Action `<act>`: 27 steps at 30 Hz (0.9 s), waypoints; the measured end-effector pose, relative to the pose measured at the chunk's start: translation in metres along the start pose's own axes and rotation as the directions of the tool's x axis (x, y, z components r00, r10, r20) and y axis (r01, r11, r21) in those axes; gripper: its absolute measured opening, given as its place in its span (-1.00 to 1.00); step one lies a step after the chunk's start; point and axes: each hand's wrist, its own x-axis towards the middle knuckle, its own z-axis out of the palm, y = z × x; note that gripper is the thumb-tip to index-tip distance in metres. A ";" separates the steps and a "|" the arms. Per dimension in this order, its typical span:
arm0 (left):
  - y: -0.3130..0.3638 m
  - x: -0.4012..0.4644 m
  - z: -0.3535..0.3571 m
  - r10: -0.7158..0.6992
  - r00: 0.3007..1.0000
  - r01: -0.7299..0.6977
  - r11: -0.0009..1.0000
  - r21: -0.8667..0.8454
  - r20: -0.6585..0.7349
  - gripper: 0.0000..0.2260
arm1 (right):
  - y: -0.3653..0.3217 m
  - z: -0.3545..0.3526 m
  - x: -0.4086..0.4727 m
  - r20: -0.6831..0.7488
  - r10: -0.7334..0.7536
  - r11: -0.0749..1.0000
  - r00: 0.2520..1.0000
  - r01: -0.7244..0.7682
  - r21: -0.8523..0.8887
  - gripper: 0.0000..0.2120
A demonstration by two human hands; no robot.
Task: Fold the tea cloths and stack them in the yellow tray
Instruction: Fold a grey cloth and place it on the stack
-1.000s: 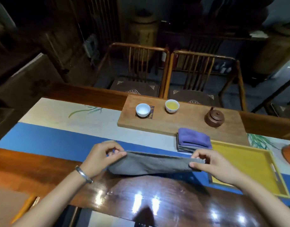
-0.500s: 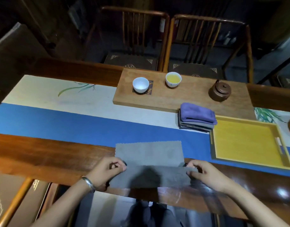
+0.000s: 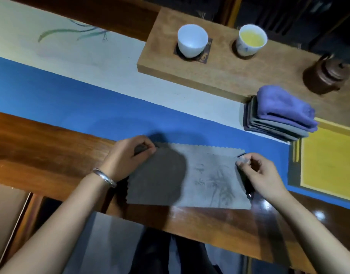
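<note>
Grey cloth (image 3: 199, 175) flat between left hand (image 3: 128, 155), right hand (image 3: 257, 171) (far corners pinched)

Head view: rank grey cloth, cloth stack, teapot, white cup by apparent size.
1. Grey cloth, though nearest the camera.
2. Cloth stack.
3. Teapot and white cup look alike; unranked.

I see a glossy wooden table (image 3: 41, 147) carrying a blue-and-cream runner (image 3: 75, 91). A grey cloth (image 3: 199, 175) lies flat across both, between my fingers (image 3: 148, 147). Beyond my fingertips sit a wooden board (image 3: 225, 68), stacked cloths (image 3: 277, 115) and a yellow tray (image 3: 328, 155).
</note>
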 end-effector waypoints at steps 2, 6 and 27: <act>-0.002 0.009 -0.004 0.028 1.000 -0.028 0.999 0.023 -0.005 -0.98 | 0.001 0.000 0.005 -0.040 -0.021 1.000 0.999 0.021 0.008 -0.88; -0.005 0.015 -0.001 0.004 1.000 -0.006 0.991 0.136 0.016 -0.88 | 0.003 0.001 0.012 -0.064 -0.007 1.000 0.998 0.008 0.019 -0.94; -0.015 0.006 0.021 -0.059 0.951 0.117 0.977 0.178 -0.304 -0.82 | 0.009 0.012 0.017 -0.407 -0.077 0.979 0.910 -0.008 -0.204 -0.87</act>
